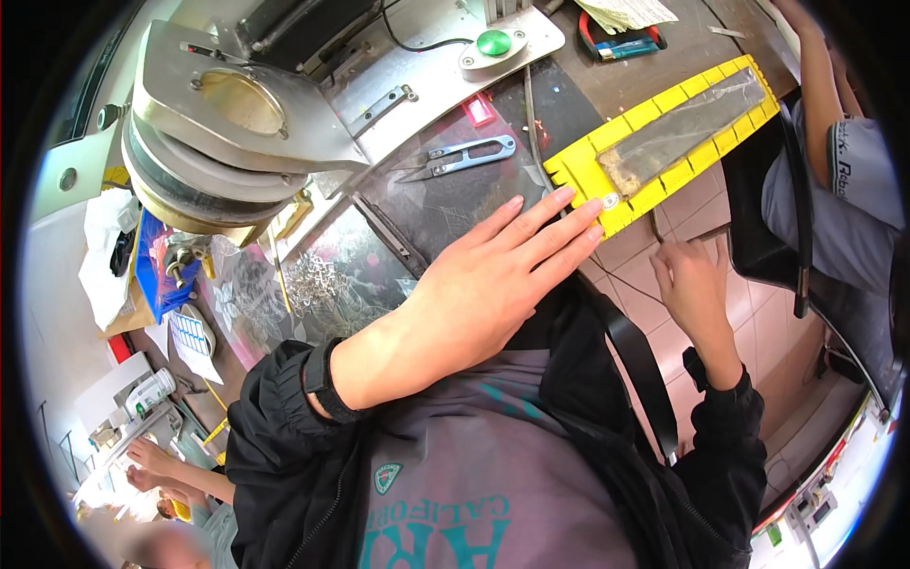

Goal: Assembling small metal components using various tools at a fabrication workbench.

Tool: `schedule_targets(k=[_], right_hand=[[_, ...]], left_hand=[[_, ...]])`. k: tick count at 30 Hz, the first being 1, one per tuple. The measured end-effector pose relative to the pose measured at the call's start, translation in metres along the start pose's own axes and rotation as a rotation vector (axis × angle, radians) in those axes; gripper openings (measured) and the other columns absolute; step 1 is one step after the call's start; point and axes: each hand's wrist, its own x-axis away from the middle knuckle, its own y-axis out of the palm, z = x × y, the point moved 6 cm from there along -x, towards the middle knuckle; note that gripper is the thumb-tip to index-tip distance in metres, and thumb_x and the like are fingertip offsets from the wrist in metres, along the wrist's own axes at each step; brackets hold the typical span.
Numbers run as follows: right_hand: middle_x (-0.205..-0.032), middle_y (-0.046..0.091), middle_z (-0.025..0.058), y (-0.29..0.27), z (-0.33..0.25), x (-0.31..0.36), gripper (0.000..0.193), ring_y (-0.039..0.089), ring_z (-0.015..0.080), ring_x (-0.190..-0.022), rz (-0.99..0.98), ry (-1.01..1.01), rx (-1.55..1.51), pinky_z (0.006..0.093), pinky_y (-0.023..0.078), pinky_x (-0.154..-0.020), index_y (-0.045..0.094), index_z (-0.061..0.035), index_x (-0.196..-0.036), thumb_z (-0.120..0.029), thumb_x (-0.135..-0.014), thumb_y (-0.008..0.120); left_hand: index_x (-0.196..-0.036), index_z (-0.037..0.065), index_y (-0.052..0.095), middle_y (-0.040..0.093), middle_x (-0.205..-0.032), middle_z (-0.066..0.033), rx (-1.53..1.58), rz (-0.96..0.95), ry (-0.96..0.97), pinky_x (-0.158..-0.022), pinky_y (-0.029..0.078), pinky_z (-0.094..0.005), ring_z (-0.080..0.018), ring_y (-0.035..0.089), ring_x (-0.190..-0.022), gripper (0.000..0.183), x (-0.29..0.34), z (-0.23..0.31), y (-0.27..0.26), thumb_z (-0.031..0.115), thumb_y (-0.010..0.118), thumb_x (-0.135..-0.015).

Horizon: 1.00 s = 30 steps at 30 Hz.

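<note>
My left hand (474,294) reaches across to the right with its fingers stretched out flat. Its fingertips lie at the near corner of a yellow notched plate (599,140), which sticks out past the bench edge. On that plate rests a long grey strip (682,133) under clear film. Farther right, my right hand (700,292) is raised below the plate with its fingers curled. A thin brown piece (656,226) shows just above those fingers; whether they grip it I cannot make out. Blue-handled thread snips (469,155) lie on the dark mat beyond my left hand.
A metal press machine (218,123) stands at the left, with a green button (494,43) behind. Small metal parts (327,280) lie heaped near a blue bin (156,261). Red-handled pliers (621,43) lie at the back. Another person's arm (817,85) is at the right.
</note>
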Motion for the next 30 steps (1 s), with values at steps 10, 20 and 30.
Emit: schedule_targets(k=[10, 20, 30], right_hand=[[-0.071, 0.069, 0.0127, 0.013, 0.056, 0.04, 0.016, 0.068, 0.0311, -0.076, -0.335, 0.23, 0.021, 0.0466, 0.046, -0.089, 0.069, -0.0079, -0.099, -0.022, -0.094, 0.064], [-0.065, 0.054, 0.0005, -0.088, -0.053, 0.008, 0.009, 0.053, 0.0166, -0.06, 0.481, -0.155, -0.224, 0.034, 0.036, -0.068, 0.063, -0.0088, -0.085, -0.01, -0.087, 0.071], [-0.063, 0.053, -0.0021, -0.102, -0.075, 0.021, 0.01, 0.052, 0.0162, -0.059, 0.438, -0.27, -0.218, 0.0329, 0.036, -0.07, 0.064, -0.0099, -0.079, -0.006, -0.083, 0.072]], left_hand=[[-0.151, 0.005, 0.035, 0.027, -0.162, -0.0099, 0.108, -0.008, 0.038, -0.12, 0.031, -0.0502, -0.0316, 0.026, -0.15, 0.086, 0.0, 0.0, -0.004, 0.011, 0.078, -0.077], [-0.148, 0.004, 0.039, 0.03, -0.16, -0.0116, 0.003, 0.093, 0.03, -0.118, 0.032, -0.0506, -0.0307, 0.028, -0.149, 0.079, 0.006, 0.003, 0.001, 0.01, 0.077, -0.079], [-0.114, 0.012, 0.073, 0.064, -0.089, 0.0003, 0.132, 0.299, 0.132, -0.082, 0.052, -0.0327, -0.0137, 0.064, -0.087, 0.04, 0.084, 0.074, -0.088, 0.014, 0.069, -0.074]])
